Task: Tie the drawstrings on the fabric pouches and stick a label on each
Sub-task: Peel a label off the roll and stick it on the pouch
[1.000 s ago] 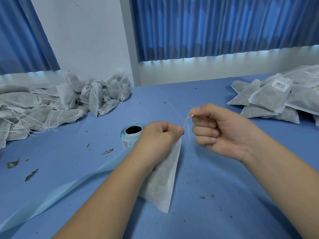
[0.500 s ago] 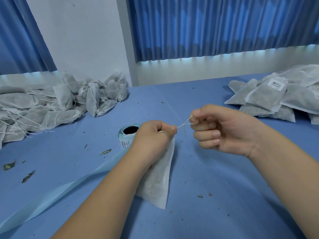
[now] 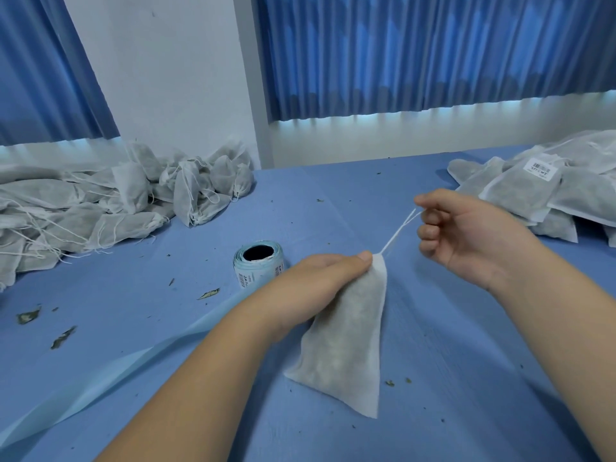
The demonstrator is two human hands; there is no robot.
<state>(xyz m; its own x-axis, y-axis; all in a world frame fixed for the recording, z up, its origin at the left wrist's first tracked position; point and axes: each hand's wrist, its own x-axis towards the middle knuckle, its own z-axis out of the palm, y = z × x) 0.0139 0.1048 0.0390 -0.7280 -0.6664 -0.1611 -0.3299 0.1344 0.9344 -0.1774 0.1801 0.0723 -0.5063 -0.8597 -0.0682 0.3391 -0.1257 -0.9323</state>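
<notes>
A white fabric pouch [image 3: 346, 341] filled with dried herbs hangs low over the blue table [image 3: 433, 378], its bottom corner near the cloth. My left hand [image 3: 316, 285] grips the pouch's gathered neck. My right hand [image 3: 466, 235] pinches the white drawstring [image 3: 400, 231], which runs taut up and to the right from the neck. A roll of barcode labels [image 3: 258, 265] on light blue backing stands just left of my left hand.
A heap of untied pouches [image 3: 116, 201] with loose strings lies at the back left. A stack of flat pouches [image 3: 546, 191], one showing a barcode label, lies at the back right. The label backing strip [image 3: 110, 371] trails toward the front left. Dried leaf bits dot the table.
My right hand has pulled the drawstring out farther up and to the right, so the hands are wider apart and the pouch neck is cinched.
</notes>
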